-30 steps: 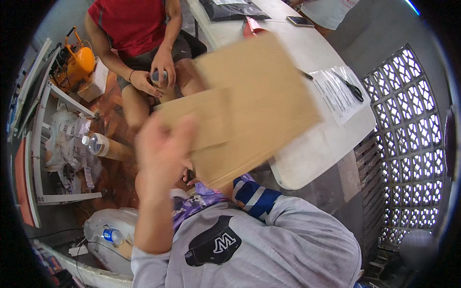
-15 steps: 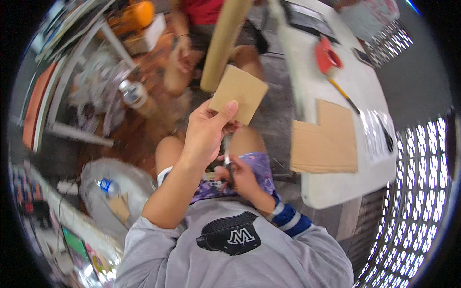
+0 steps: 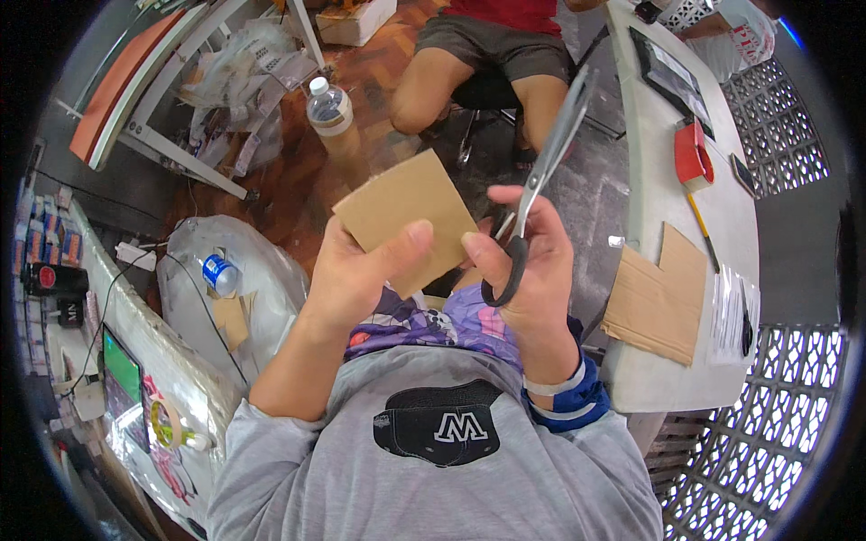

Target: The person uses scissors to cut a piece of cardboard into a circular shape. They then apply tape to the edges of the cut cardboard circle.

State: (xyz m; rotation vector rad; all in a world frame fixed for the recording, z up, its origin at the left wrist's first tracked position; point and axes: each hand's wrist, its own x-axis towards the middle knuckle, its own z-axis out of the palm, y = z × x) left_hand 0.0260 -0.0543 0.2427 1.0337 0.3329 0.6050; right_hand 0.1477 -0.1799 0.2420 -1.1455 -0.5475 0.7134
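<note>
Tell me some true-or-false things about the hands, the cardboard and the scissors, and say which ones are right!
1. The left hand holds a small brown cardboard piece. True.
2. The right hand holds a red tape dispenser. False: it holds scissors with black handles; the red tape dispenser sits on the white table.
3. The scissor blades point up and away from the person. True.
4. The big cardboard sheet lies on the floor. False: it lies on the table.
5. A water bottle stands on the floor. True.
</note>
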